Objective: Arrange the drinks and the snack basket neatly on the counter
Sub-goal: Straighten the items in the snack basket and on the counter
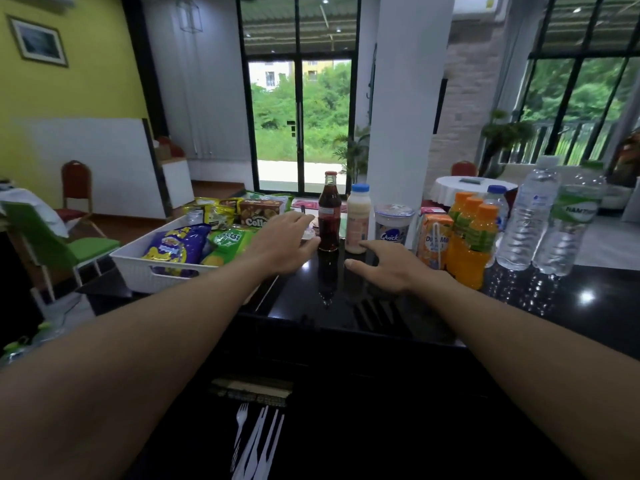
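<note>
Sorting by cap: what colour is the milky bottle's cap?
Blue cap, clearest in head view.

- white basket (138, 270) with a woven pattern
- glossy black desk (433, 306)
- cola bottle (329, 220) — dark brown, red cap
- milk bottle (358, 221) — cream, blue cap
- juice bottles (479, 244): orange, green labels

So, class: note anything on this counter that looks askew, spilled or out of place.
Nothing is spilled; the cola bottle, milk bottle and other drinks stand upright. Only the white snack basket looks off: it seems slightly angled to the drinks row, at the left end of the counter.
</note>
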`<state>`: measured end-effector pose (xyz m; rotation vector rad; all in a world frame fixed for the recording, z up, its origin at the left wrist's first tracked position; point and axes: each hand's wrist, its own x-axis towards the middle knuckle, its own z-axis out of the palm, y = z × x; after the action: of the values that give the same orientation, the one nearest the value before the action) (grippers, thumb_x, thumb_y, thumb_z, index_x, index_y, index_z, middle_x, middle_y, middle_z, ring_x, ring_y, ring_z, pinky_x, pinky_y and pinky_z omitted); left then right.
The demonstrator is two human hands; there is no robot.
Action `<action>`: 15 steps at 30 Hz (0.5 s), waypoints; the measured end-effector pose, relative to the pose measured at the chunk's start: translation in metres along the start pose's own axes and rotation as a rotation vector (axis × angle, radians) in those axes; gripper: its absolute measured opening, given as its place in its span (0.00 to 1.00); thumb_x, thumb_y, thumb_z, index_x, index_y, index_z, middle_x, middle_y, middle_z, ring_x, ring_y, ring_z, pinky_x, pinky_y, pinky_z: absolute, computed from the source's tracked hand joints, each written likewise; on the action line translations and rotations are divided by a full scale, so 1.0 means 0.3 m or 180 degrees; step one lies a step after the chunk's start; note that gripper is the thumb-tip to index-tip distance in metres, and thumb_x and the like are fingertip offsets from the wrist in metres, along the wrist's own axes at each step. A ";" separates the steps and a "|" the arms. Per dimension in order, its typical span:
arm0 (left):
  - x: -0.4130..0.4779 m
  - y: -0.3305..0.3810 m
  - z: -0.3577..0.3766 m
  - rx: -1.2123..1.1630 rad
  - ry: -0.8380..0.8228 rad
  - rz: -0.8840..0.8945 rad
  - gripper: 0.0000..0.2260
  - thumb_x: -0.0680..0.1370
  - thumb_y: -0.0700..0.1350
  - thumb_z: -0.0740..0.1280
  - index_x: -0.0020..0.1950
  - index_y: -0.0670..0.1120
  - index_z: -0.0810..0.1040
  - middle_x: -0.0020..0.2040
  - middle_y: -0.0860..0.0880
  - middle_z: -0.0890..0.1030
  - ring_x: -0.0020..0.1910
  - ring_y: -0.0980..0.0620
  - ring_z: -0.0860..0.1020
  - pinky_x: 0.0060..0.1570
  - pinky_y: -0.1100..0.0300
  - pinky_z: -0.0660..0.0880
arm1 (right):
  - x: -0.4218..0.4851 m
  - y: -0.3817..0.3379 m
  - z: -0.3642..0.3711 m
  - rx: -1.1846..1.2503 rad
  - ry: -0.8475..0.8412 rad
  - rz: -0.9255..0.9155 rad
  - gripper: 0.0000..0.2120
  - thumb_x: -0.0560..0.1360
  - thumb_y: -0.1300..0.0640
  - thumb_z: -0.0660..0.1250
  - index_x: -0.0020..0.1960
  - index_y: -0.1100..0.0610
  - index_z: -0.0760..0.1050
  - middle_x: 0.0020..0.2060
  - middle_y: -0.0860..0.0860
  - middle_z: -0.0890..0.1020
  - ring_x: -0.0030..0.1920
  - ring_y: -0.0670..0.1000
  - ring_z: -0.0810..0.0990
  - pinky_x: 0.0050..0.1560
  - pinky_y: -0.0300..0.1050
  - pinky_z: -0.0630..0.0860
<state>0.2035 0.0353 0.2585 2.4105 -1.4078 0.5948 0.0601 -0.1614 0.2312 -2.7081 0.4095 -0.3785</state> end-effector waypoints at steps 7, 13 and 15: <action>-0.131 -0.037 -0.138 0.0194 0.0339 0.0018 0.21 0.82 0.54 0.60 0.73 0.46 0.71 0.71 0.46 0.73 0.70 0.46 0.70 0.69 0.49 0.67 | -0.011 -0.110 -0.027 0.0070 0.0023 -0.0423 0.36 0.76 0.32 0.63 0.77 0.53 0.66 0.73 0.54 0.73 0.70 0.56 0.73 0.67 0.53 0.71; -0.246 -0.135 -0.216 0.0268 0.0240 -0.0767 0.21 0.81 0.55 0.59 0.71 0.45 0.72 0.68 0.44 0.74 0.65 0.43 0.73 0.62 0.47 0.70 | 0.009 -0.232 -0.004 0.0114 0.0016 -0.0739 0.35 0.78 0.36 0.64 0.76 0.55 0.66 0.71 0.56 0.74 0.69 0.57 0.74 0.67 0.56 0.72; -0.284 -0.191 -0.238 0.0278 0.0223 -0.0898 0.21 0.82 0.55 0.59 0.71 0.46 0.72 0.68 0.44 0.74 0.65 0.42 0.74 0.62 0.47 0.71 | 0.021 -0.276 0.014 0.0116 0.0059 -0.0832 0.34 0.78 0.36 0.65 0.76 0.56 0.67 0.71 0.56 0.75 0.68 0.57 0.74 0.66 0.53 0.72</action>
<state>0.2017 0.1588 0.2775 2.5662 -1.0083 0.6720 0.0863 -0.0885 0.2619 -2.7291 0.0512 -0.4771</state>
